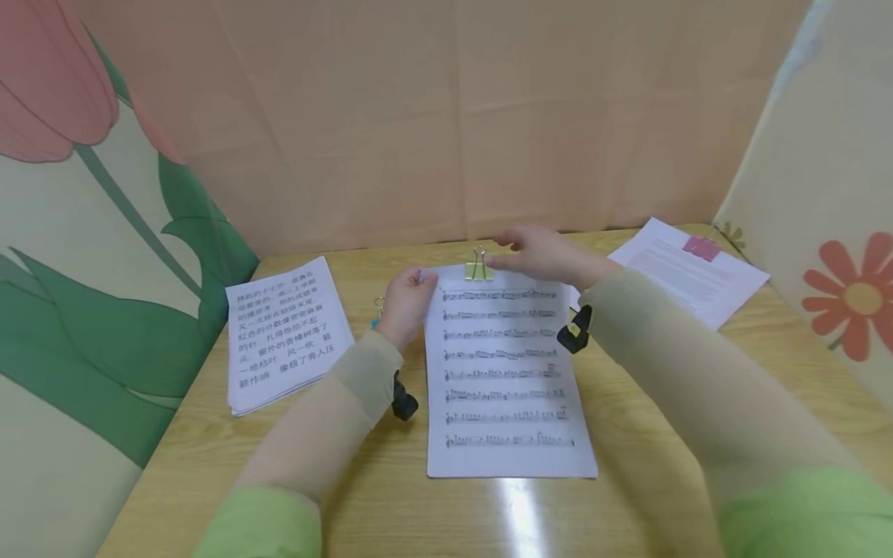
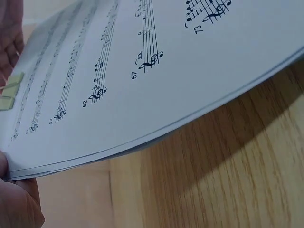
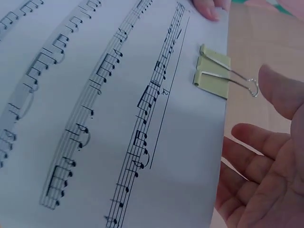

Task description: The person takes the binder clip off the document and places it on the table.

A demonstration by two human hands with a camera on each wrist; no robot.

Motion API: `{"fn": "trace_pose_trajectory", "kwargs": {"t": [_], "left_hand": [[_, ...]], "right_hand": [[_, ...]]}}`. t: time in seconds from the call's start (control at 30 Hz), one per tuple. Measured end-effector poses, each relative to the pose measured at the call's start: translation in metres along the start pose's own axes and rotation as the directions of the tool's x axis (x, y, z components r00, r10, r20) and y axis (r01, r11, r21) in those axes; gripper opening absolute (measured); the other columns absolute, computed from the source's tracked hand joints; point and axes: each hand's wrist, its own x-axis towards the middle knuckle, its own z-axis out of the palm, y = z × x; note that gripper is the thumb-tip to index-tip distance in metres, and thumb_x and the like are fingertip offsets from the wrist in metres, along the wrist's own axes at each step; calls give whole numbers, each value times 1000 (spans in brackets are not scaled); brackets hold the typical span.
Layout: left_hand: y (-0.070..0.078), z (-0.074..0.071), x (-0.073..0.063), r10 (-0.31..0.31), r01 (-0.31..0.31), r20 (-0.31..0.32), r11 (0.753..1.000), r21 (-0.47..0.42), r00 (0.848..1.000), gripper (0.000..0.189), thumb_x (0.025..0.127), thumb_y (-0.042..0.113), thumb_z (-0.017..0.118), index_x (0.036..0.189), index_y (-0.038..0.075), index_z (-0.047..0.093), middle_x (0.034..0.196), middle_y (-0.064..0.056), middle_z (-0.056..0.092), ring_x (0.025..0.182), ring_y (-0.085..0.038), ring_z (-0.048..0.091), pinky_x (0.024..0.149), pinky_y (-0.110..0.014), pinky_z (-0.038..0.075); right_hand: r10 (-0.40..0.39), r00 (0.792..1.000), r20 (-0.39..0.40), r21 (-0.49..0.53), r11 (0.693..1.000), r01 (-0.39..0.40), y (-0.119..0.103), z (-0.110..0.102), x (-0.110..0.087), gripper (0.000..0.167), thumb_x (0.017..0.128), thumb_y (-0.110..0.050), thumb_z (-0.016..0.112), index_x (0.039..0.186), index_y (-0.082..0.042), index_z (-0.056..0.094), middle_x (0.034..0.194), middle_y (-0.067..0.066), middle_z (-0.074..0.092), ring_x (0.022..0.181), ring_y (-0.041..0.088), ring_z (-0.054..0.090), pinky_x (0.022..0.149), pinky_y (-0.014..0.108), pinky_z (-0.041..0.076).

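Observation:
My left hand (image 1: 406,306) pinches the upper left corner of a stack of sheet music (image 1: 505,380), thumb on the printed face. A pale yellow-green binder clip (image 1: 479,271) bites the top edge, its wire handles pointing up and away. In the left wrist view the sheets' side edge hangs above the wood, casting a shadow. My right hand (image 1: 547,254) is by the top edge, right of the clip. Up close in the right wrist view, the right thumb (image 3: 282,92) is apart from the wire handles (image 3: 251,86), and the relaxed fingers reach partly behind the paper.
To the left on the wooden table (image 1: 391,511) lies a stack of pages with large Chinese text (image 1: 286,333). Part of a blue clip (image 1: 375,322) shows behind my left wrist. At the back right are printed papers (image 1: 670,271) with a pink binder clip (image 1: 701,248).

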Motion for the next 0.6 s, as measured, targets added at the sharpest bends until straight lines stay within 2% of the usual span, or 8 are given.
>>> {"fn": "trace_pose_trajectory", "kwargs": {"t": [0.23, 0.4, 0.6], "left_hand": [[5, -1, -7, 25, -25, 14, 1000, 13, 1000, 18, 100, 29, 53, 101, 14, 63, 92, -4, 69, 82, -21, 66, 73, -33, 54], [8, 0, -10, 36, -37, 24, 999, 18, 999, 18, 100, 29, 52, 103, 15, 63, 93, -3, 69, 83, -21, 66, 74, -33, 54], [9, 2, -13, 50, -50, 10, 999, -2, 999, 17, 100, 27, 52, 102, 14, 64, 93, -3, 69, 84, -20, 65, 76, -33, 54]], "right_hand": [[73, 989, 129, 48, 996, -79, -7, -7, 9, 87, 82, -69, 58, 146, -13, 40, 145, 10, 45, 135, 33, 36, 109, 55, 26], [88, 983, 164, 98, 990, -105, -11, -11, 13, 78, 84, -67, 57, 141, -15, 47, 144, 9, 46, 135, 33, 35, 109, 56, 26], [63, 979, 193, 182, 978, -99, -12, -12, 16, 62, 88, -57, 60, 132, -14, 57, 125, 8, 59, 124, 30, 46, 107, 54, 28]]}}
